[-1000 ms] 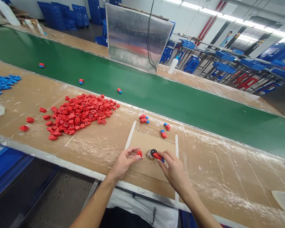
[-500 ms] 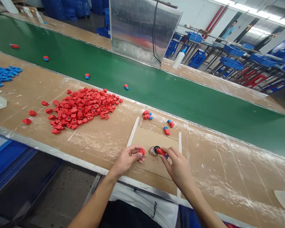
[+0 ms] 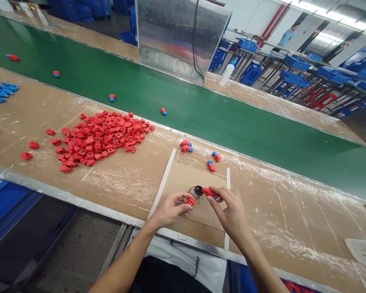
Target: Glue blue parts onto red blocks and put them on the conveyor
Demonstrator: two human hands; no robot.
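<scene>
Between the fingertips of my left hand (image 3: 172,209) is a small red plastic block (image 3: 191,201). My right hand (image 3: 230,207) pinches a red-and-blue plastic piece (image 3: 208,192), its red end pointing left and its blue part mostly hidden by my fingers. Just left of that red end sits a small round jar (image 3: 196,191) with a dark opening and a glassy side. Both hands are over a cardboard sheet (image 3: 186,173) dotted with brown specks near the jar. Beyond them lie a pair of joined-looking red-and-blue pieces (image 3: 186,146) and two more pieces (image 3: 212,166).
A large heap of red blocks (image 3: 100,138) covers the table to the left, with blue parts (image 3: 0,93) farther left. Behind runs a green conveyor belt (image 3: 201,106) carrying several red-and-blue pieces. A metal panel (image 3: 179,40) and a white bottle (image 3: 227,74) stand past it.
My right hand has drawn the red-and-blue piece away from the jar's mouth. My left hand has come rightward with its red block, closer to the other piece. The view has shifted slightly.
</scene>
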